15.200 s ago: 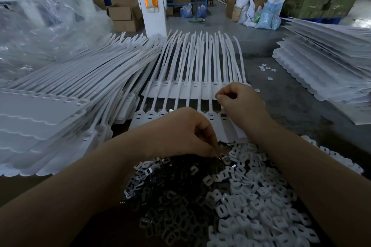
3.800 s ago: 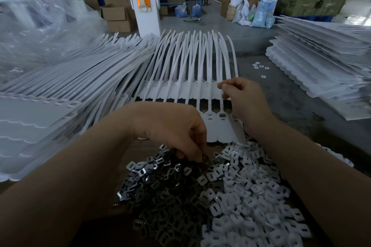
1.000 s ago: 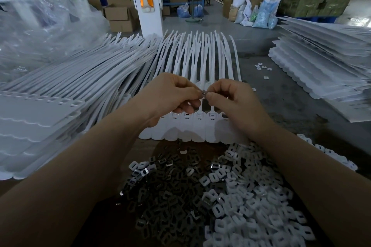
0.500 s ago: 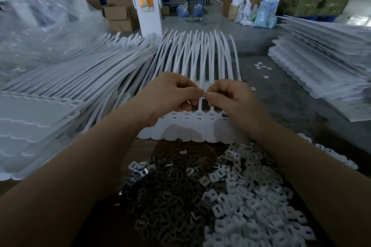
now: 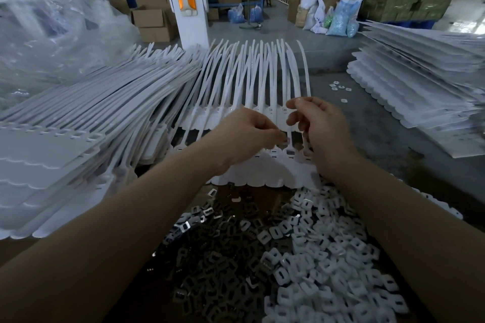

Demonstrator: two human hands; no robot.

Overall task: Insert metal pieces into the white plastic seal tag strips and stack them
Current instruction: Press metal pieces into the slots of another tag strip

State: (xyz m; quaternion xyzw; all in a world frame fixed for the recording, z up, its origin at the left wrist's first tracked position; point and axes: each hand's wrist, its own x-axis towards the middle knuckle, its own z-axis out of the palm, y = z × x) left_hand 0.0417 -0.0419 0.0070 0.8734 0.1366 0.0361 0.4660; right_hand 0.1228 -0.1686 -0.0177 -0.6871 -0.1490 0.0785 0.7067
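A sheet of joined white seal tag strips lies in front of me, its tails fanning away toward the far edge. My left hand hovers over the tag heads with its fingertips pinched on a small metal piece beside an open slot. My right hand rests on the right end of the sheet, thumb and forefinger pinched together; what they hold is too small to see. A heap of dark metal pieces lies near me, with white plastic caps piled to its right.
A tall stack of white tag sheets fills the left side, under crumpled clear plastic film. Another stack of sheets stands at the right. A few loose caps lie on the grey table beyond. A white post stands behind.
My hands have parted since half a second ago. The left hand dropped toward the tag heads with the metal piece, and the right hand lifted its pinched fingers and shifted right.
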